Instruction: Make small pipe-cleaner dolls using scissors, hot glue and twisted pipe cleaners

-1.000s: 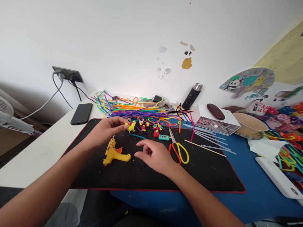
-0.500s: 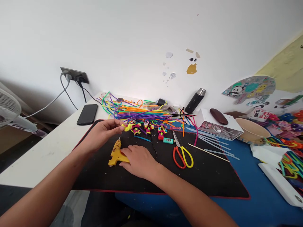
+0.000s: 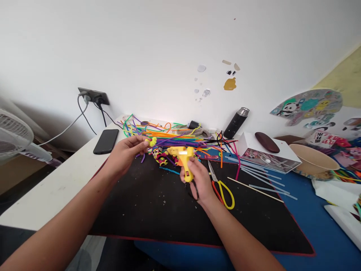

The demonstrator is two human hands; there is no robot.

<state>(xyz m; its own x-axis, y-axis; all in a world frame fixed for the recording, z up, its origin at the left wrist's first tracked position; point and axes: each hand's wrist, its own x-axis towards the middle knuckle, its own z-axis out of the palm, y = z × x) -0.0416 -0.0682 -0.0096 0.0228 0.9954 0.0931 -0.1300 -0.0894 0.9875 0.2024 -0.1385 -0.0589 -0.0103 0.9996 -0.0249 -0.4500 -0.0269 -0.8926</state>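
Observation:
My left hand [image 3: 130, 151] pinches a small yellow fuzzy piece [image 3: 152, 142], seemingly bent pipe cleaner, between thumb and fingertips. Wrapped around the handle of a yellow hot glue gun [image 3: 184, 165], my right hand [image 3: 200, 178] holds it above the black mat, its nozzle toward the left hand. Behind the gun, small colourful figures [image 3: 160, 157] stand at the mat's far edge, partly hidden by it. A heap of pipe cleaners [image 3: 172, 140] in many colours lies beyond them. Scissors [image 3: 222, 192] with red and yellow handles rest right of my right hand.
A phone [image 3: 106, 141] lies on the white table at left. Clear glue sticks [image 3: 263, 175] and a thin wooden stick [image 3: 256, 190] lie at right. Farther back are a black flask [image 3: 236, 123], a white box [image 3: 267, 152] with a brown case [image 3: 267, 142], and a beige bowl [image 3: 313, 160].
My right hand has lifted the glue gun off the mat and brought it up and to the right, nozzle now facing left. My left hand still pinches the yellow piece, moved slightly.

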